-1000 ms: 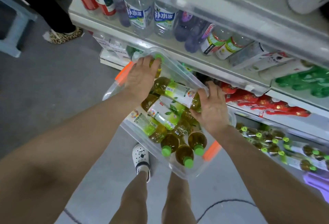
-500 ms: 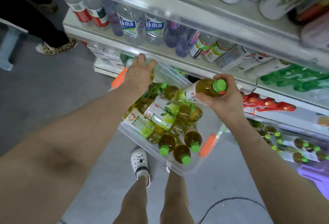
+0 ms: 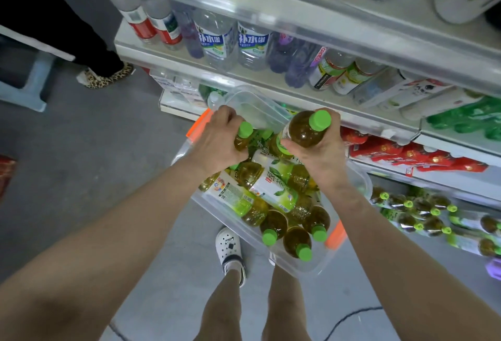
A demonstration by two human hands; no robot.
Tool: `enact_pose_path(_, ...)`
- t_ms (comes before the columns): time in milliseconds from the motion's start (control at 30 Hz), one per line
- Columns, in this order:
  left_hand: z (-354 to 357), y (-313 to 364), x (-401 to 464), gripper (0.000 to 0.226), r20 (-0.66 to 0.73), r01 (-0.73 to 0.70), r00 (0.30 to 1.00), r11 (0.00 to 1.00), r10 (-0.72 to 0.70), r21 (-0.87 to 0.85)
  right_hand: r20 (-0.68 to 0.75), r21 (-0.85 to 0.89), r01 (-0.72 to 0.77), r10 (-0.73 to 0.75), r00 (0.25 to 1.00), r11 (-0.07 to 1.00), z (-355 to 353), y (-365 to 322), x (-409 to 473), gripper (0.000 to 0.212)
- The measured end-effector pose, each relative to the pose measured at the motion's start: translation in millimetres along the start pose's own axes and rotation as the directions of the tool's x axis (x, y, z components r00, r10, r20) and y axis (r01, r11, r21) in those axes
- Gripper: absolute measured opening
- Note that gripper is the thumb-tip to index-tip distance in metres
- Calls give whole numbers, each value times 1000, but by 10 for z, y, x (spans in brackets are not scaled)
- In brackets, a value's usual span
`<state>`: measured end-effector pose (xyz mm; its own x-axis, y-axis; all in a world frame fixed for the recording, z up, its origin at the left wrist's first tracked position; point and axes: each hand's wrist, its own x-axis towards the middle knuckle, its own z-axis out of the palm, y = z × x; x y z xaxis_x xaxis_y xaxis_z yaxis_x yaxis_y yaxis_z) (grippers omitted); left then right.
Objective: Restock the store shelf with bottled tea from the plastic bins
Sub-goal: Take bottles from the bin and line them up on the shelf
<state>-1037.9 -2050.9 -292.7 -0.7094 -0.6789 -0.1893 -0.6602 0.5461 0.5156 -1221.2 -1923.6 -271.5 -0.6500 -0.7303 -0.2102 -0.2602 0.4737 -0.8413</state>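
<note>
Restocking is judged partly done: many green-capped bottles of amber tea remain in the clear plastic bin (image 3: 282, 262), a row already lies on the low shelf (image 3: 423, 213) beside it, and one bottle each is gripped by the left hand (image 3: 219, 142) and right hand (image 3: 317, 151) above the bin.

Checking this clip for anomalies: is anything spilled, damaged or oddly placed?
No spill or damage shows. The tea bottles lie jumbled in the clear bin, which sits tilted against the shelf edge, not flat.
</note>
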Motion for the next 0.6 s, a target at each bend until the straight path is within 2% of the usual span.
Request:
enact_pose_path(100,-19,-72,-94,87,138,37,990,999,-36,-5,-14,38,-55,56,998,998,80,63,9,85)
enact_pose_path(167,-20,-88,-140,89,165,55,985,998,-53,-7,-24,52,-102,103,994,993,133,94,9,82)
enact_pose_path(300,-80,-57,-252,82,66,89,994,990,-82,-111,-15,118,-157,160,987,981,129,62,-43,69)
enact_pose_path(433,-329,4,-366,82,-81,274,942,888,-324,-368,-9,268,-198,208,978,943,-61,-78,-153,62)
enact_pose_path(533,-619,109,-452,80,-147,275,909,825,-391,-494,-26,324,-215,236,971,921,-259,-222,-312,65)
enact_pose_path(600,-832,217,-519,78,-134,263,904,775,-406,-575,-21,345,-213,235,972,914,-413,-341,-433,67)
